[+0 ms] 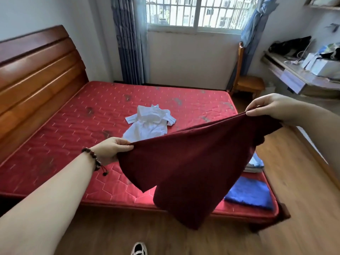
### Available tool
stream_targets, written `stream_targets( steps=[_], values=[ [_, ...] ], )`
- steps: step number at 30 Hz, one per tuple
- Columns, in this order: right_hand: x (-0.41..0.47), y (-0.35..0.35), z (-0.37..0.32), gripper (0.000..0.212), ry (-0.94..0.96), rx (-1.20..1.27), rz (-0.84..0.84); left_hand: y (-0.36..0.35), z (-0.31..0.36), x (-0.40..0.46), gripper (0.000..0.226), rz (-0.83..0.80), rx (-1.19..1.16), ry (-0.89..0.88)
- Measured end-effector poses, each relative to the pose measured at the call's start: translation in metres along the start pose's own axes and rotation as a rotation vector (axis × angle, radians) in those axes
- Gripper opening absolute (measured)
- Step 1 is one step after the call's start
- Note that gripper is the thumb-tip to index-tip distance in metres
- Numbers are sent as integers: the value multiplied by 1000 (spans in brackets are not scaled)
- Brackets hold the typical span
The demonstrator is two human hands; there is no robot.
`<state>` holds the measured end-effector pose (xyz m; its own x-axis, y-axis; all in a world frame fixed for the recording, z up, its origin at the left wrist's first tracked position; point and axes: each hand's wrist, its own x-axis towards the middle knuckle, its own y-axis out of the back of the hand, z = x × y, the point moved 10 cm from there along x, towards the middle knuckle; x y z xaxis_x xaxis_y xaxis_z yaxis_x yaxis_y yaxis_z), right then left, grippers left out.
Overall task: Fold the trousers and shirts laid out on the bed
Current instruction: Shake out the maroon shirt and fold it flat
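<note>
Maroon garment point(193, 162) (airborne) between hands

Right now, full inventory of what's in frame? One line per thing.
maroon garment: 1, dark red, held up in the air over the bed's near edge
white shirt: 1, white, crumpled at the mattress middle
blue cloth: 1, bright blue, folded at the near right corner of the mattress
pale stack: 1, light blue and white, behind the blue cloth, mostly hidden
mattress: 1, red quilted
headboard: 1, brown wood, left
chair: 1, wooden, under the window
desk: 1, cluttered, right wall
shoe: 1, black and white, on the floor
bracelet: 1, dark beads, left wrist
left hand: pinches the garment's left corner
right hand: pinches its right corner
</note>
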<state>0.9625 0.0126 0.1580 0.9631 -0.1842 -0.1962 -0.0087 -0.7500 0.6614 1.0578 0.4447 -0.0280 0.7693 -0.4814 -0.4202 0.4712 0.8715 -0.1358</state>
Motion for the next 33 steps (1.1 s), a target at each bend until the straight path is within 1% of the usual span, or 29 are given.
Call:
stream_targets(
  steps=[2, 5, 7, 10, 13, 16, 17, 20, 22, 24, 27, 33],
  values=[
    [18, 0, 4, 8, -1, -66, 85, 3, -2, 15, 8, 68, 5, -22],
    [52, -6, 15, 6, 26, -144, 186, 8, -3, 43, 6, 167, 126, -73],
    [80, -10, 25, 7, 43, -197, 240, 12, -5, 68, 9, 220, 203, -99],
    [128, -18, 49, 9, 41, -254, 282, 21, -11, 112, 8, 290, 285, -101],
    [185, -30, 79, 12, 16, -269, 302, 34, -23, 166, 17, 326, 357, -66],
    [248, -48, 116, 14, -47, -270, 282, 51, -39, 231, 8, 349, 369, -14],
    [270, -53, 130, 14, -71, -257, 277, 54, -45, 255, 11, 338, 359, 21],
    [329, -75, 177, 12, -154, -227, 282, 61, -78, 326, 13, 302, 223, 179],
    [364, -88, 213, 8, -218, -200, 290, 64, -96, 368, 13, 292, 207, 238],
    [399, -105, 249, 7, -261, -199, 280, 68, -108, 406, 15, 311, 237, 260],
    [454, -131, 302, 11, -288, -211, 238, 72, -134, 456, 16, 355, 254, 294],
    [567, -183, 374, 12, -230, -263, 152, 95, -172, 548, 18, 462, 404, 264]
  ],
)
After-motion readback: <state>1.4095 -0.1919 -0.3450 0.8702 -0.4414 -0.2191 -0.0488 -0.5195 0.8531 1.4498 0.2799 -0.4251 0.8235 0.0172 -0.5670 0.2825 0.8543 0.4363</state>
